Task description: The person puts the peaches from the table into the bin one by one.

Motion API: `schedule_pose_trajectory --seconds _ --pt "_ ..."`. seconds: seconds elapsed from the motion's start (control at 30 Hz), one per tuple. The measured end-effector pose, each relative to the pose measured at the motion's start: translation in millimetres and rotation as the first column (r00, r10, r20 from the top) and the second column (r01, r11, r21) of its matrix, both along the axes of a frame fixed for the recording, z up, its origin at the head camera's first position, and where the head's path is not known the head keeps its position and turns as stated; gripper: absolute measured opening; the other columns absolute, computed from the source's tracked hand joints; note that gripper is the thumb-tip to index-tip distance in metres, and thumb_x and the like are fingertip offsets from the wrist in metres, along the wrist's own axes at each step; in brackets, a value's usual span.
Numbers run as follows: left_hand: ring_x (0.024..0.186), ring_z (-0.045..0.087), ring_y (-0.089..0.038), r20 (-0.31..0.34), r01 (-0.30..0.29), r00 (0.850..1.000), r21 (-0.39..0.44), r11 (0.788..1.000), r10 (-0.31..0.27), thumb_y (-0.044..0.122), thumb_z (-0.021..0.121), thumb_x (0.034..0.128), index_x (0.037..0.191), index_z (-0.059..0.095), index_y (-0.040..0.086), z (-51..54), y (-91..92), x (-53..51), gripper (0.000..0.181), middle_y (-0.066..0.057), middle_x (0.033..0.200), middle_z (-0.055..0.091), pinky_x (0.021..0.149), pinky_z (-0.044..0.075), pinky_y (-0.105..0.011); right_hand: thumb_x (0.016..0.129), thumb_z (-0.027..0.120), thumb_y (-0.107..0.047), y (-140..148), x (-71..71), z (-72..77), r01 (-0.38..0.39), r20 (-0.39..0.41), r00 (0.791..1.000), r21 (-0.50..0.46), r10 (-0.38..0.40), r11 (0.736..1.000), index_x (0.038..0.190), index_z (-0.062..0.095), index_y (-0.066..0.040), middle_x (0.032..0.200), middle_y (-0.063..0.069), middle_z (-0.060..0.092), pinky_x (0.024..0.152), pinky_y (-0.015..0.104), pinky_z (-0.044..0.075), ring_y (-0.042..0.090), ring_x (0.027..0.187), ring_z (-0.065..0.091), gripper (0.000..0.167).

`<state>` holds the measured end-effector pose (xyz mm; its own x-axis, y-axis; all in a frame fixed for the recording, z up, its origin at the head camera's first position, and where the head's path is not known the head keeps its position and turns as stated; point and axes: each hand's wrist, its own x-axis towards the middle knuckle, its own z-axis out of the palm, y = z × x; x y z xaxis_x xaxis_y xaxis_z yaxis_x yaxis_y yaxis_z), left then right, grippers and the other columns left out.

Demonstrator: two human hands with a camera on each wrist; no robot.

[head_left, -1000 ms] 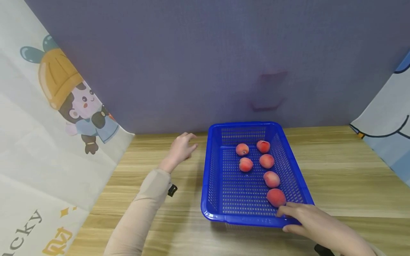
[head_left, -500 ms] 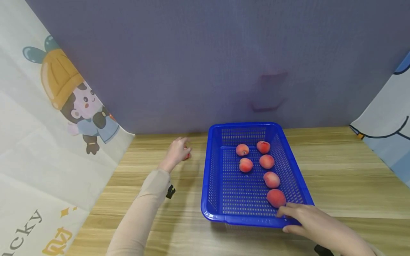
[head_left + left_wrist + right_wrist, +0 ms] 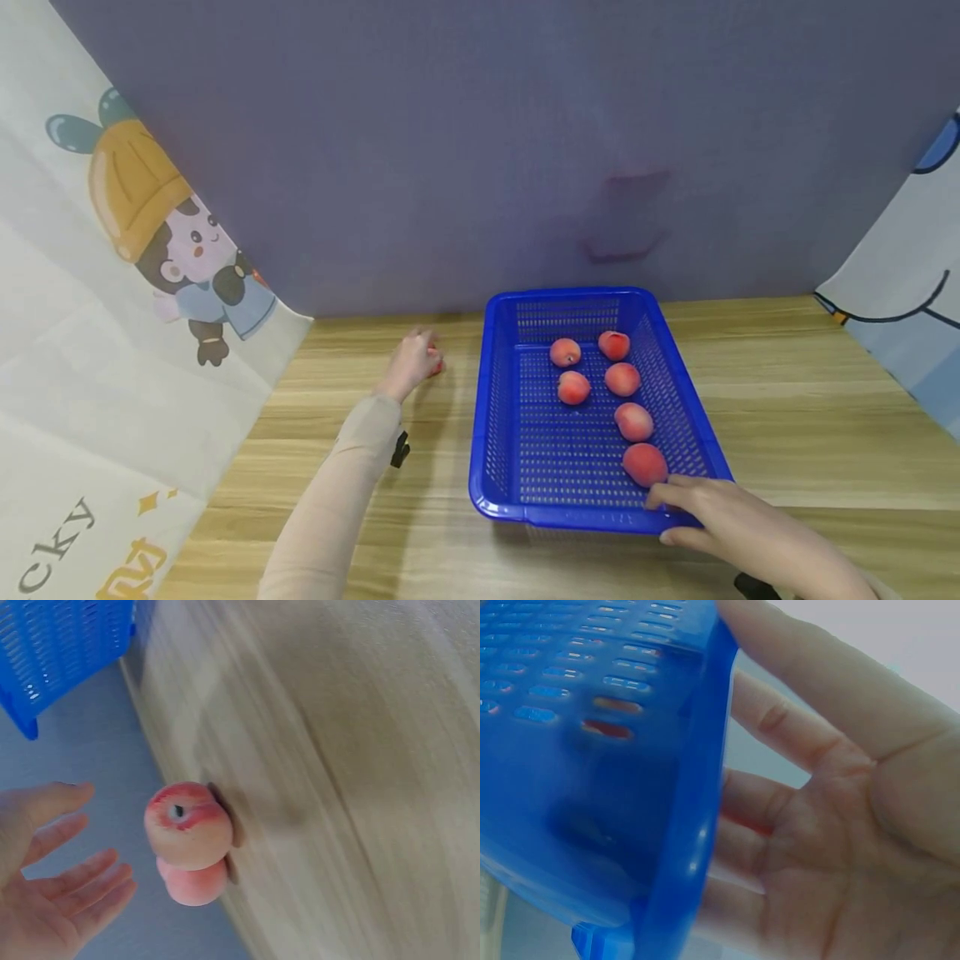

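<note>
My left hand (image 3: 409, 364) is at the left of the blue plastic basket (image 3: 477, 417), over the table. In the left wrist view its fingers (image 3: 90, 889) are spread and relaxed, apart from a peach (image 3: 187, 836). Behind that one, a second peach (image 3: 196, 886) lies on the wood. From the head view, only a red bit of a peach (image 3: 436, 363) shows beyond my left hand. My right hand (image 3: 735, 521) grips the basket's near right corner, thumb outside and fingers over the rim (image 3: 697, 825). Several peaches (image 3: 622, 379) lie inside the basket, the nearest peach (image 3: 645, 464) close to my right fingertips.
The wooden table (image 3: 795, 400) extends on both sides of the basket. A grey-purple cloth wall (image 3: 465, 150) stands right behind it. A white printed sheet (image 3: 90, 350) borders the left side, and another printed sheet (image 3: 907, 308) the right.
My left hand has come down and slightly back toward the table, where a bit of red peach now shows beside it. My right hand keeps its grip on the basket; the peaches inside stay put.
</note>
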<state>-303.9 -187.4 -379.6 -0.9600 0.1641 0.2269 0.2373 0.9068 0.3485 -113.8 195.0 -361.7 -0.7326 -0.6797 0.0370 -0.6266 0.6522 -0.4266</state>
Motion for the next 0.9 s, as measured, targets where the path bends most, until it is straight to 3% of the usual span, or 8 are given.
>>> schedule_pose_trajectory --seconds 0.2,0.53,0.9 --pt "0.092 0.056 -0.036 -0.024 -0.01 1.0 -0.013 1.0 0.01 0.004 0.06 0.0741 0.099 0.059 -0.003 -7.6 -2.0 -2.5 0.026 -0.025 0.103 0.055 0.078 0.046 -0.043 0.078 0.064 -0.028 0 -0.8 -0.6 0.0 0.007 1.0 -0.001 0.0 1.0 0.092 0.059 -0.021 0.087 -0.015 0.056 0.06 0.028 0.047 -0.002 0.075 0.051 0.016" --pt "0.1 0.05 -0.036 -0.017 -0.027 1.0 -0.03 0.999 0.026 0.003 0.059 0.0752 0.104 0.058 -0.006 -18.6 -0.4 -8.0 0.03 -0.026 0.107 0.052 0.085 0.042 -0.041 0.079 0.063 -0.031 0 -0.5 -0.5 0.001 0.002 1.0 0.001 -0.001 1.0 0.093 0.059 -0.021 0.089 -0.014 0.056 0.061 0.028 0.048 -0.001 0.076 0.051 0.017" --pt "0.097 0.05 -0.036 0.049 -0.069 0.996 -0.106 0.992 0.074 0.007 0.06 0.0792 0.108 0.055 -0.004 -26.4 1.5 -11.5 0.031 -0.027 0.107 0.05 0.079 0.046 -0.042 0.079 0.063 -0.03 0 0.5 0.2 0.003 0.024 1.0 -0.001 -0.002 1.0 0.093 0.059 -0.022 0.09 -0.014 0.056 0.061 0.028 0.047 -0.001 0.076 0.05 0.017"
